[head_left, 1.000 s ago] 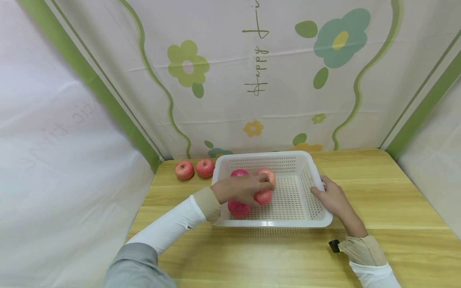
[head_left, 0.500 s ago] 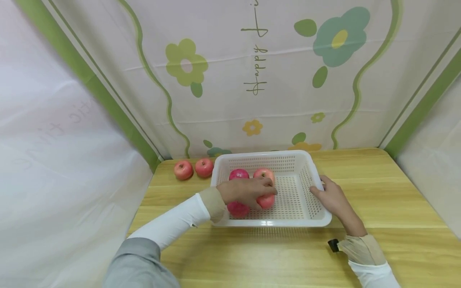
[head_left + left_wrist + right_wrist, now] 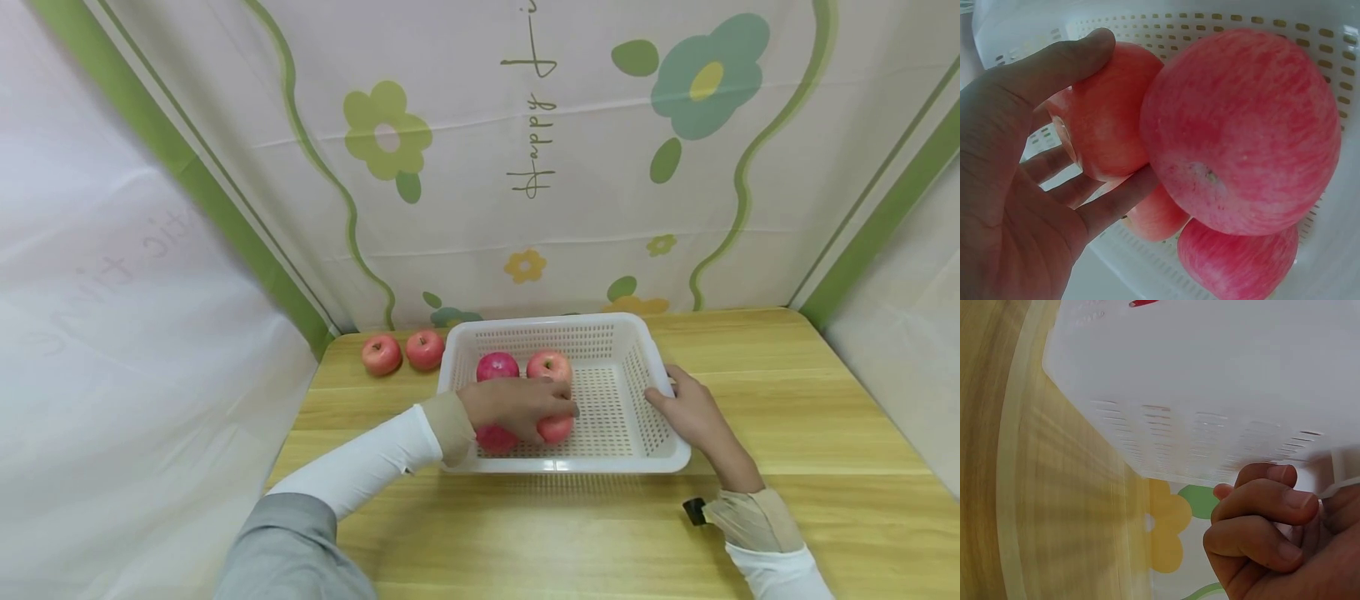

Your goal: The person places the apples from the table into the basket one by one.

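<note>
A left hand (image 3: 521, 406) grips a red apple (image 3: 556, 430) inside a white perforated plastic basket (image 3: 555, 466) on a wood-grain bench (image 3: 585, 537).
We see its fingers (image 3: 1116, 209) curled around the fruit near the basket's front side, with three other apples (image 3: 498, 365) close by. The right hand (image 3: 692, 414) has its fingers closed on the basket's right rim. To the left, we count two more apples (image 3: 424, 350) on the bench, just outside the basket.

Grey sleeve (image 3: 288, 546), white forearm sleeves (image 3: 360, 464), beige cuffs (image 3: 449, 427), black block (image 3: 694, 511)
</note>
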{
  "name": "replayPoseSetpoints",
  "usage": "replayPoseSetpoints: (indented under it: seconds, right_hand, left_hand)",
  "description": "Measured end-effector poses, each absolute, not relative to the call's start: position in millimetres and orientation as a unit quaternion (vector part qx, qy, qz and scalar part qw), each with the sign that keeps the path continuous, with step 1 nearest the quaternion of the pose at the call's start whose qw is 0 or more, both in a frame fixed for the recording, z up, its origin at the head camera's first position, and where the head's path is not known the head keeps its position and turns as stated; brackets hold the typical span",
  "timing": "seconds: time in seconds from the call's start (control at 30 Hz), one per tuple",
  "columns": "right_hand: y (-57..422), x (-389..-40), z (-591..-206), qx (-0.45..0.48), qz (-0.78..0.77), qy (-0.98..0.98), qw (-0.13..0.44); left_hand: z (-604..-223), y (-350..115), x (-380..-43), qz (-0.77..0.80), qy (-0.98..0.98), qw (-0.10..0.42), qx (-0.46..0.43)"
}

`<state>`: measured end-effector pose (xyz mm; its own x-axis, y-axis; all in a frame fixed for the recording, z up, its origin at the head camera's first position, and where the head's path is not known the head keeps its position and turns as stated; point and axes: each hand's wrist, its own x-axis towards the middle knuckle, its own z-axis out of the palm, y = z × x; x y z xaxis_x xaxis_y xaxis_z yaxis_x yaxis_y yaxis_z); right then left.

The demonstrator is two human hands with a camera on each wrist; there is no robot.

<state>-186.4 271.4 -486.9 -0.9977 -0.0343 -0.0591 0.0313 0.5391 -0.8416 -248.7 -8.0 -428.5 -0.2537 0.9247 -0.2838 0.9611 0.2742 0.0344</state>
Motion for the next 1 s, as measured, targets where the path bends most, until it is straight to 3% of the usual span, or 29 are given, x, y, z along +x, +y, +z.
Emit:
replayPoseSetpoints:
  seconds: [1.0]
  right_hand:
    - [272.1, -186.9, -489.9, -0.006, -0.480, 0.877, 0.026]
  left_hand:
    - [-438.1, 0.5, -246.4, -0.092, 0.788, 0.151, 0.590]
